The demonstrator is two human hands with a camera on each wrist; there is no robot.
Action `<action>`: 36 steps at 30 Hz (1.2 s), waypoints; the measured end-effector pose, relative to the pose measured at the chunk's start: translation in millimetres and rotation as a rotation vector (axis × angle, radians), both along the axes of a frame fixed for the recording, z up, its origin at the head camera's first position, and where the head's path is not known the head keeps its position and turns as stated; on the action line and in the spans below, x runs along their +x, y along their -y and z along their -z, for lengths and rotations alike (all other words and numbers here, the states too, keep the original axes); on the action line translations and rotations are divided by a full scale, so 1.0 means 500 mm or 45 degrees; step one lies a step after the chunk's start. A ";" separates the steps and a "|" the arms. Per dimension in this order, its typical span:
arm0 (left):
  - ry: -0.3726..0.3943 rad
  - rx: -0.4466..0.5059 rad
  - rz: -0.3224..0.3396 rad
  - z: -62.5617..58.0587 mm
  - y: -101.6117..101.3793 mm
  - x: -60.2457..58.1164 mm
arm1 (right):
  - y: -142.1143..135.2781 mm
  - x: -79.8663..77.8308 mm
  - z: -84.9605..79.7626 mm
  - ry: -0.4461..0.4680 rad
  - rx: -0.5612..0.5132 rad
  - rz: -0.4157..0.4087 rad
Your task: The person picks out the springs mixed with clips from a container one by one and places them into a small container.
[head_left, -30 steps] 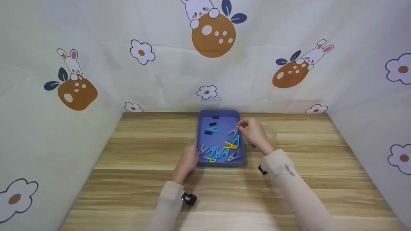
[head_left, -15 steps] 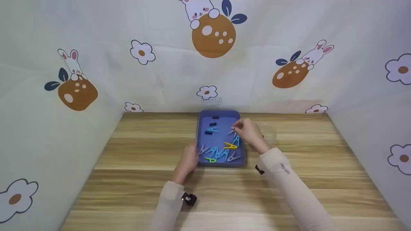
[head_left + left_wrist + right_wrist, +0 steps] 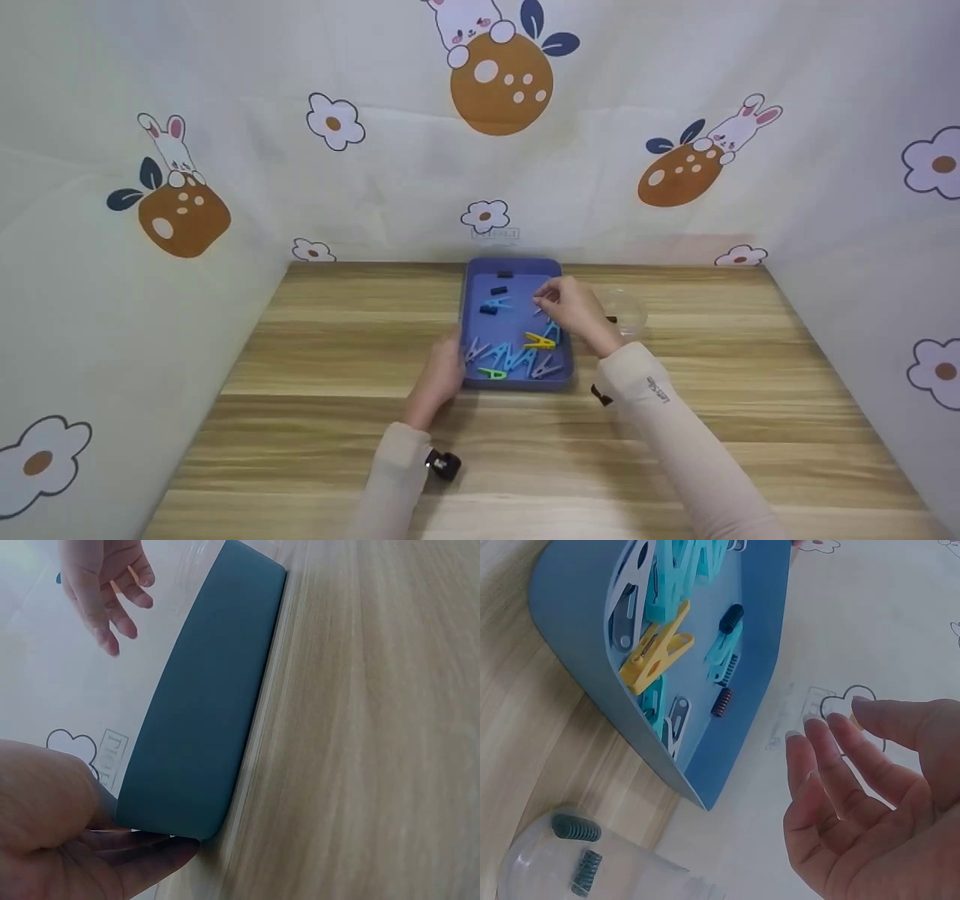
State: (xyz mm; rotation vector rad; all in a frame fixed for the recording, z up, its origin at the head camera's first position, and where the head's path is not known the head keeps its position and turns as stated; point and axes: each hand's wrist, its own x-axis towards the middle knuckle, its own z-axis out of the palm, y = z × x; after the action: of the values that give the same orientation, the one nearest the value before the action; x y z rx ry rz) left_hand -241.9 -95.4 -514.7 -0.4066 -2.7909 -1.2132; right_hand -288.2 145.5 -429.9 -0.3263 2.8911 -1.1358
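Note:
A blue rectangular tray [image 3: 517,292] lies on the table with several clothespins in it, among them a yellow clothespin [image 3: 539,341], a green clothespin [image 3: 492,373], and light blue and grey ones. Toward its far end are small black ribbed pieces [image 3: 722,701]. My left hand [image 3: 442,367] grips the tray's left wall close to the near corner, thumb and fingers around the edge in the left wrist view. Above the tray's right side hovers my right hand [image 3: 576,306]. Its thumb and fingertips stand apart with nothing between them in the right wrist view, and it partly covers a grey clothespin [image 3: 538,310].
Right of the tray stands a clear round container [image 3: 636,309], partly behind my right hand, with black ribbed pieces [image 3: 576,826] inside. Patterned cloth [image 3: 390,172] walls off the back and both sides of the wooden table [image 3: 322,352].
My right hand has moved left, from the tray's right edge to above its inside, uncovering more of the clear container. The left hand and the tray have stayed put.

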 end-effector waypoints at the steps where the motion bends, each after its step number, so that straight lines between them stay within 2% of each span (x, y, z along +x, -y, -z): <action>1: 0.006 -0.002 0.000 0.000 -0.001 0.000 | 0.001 0.000 0.000 -0.001 0.003 -0.004; 9: -0.016 0.012 0.001 0.001 -0.001 -0.004 | 0.012 -0.006 -0.003 0.023 0.016 -0.010; 12: -0.134 -0.021 0.017 0.006 0.000 -0.005 | 0.017 -0.010 -0.002 0.030 0.031 -0.008; 16: -0.216 -0.035 0.022 0.010 0.000 -0.005 | 0.024 -0.016 0.002 0.033 0.028 -0.012; 19: -0.133 -0.022 0.008 0.008 0.000 -0.006 | 0.029 -0.020 0.003 0.037 0.022 -0.017; 23: -0.069 -0.017 -0.002 0.006 -0.001 -0.006 | 0.034 -0.026 0.005 0.030 0.020 -0.024; 36: -0.036 -0.023 -0.012 0.004 -0.001 -0.007 | 0.045 -0.046 0.013 0.078 0.028 -0.007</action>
State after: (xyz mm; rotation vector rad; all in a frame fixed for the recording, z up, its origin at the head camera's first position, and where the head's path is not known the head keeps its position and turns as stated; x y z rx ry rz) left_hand -245.2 -94.9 -516.7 -0.4089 -2.7787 -1.1712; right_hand -311.1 123.2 -436.3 -0.2931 2.8455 -1.0921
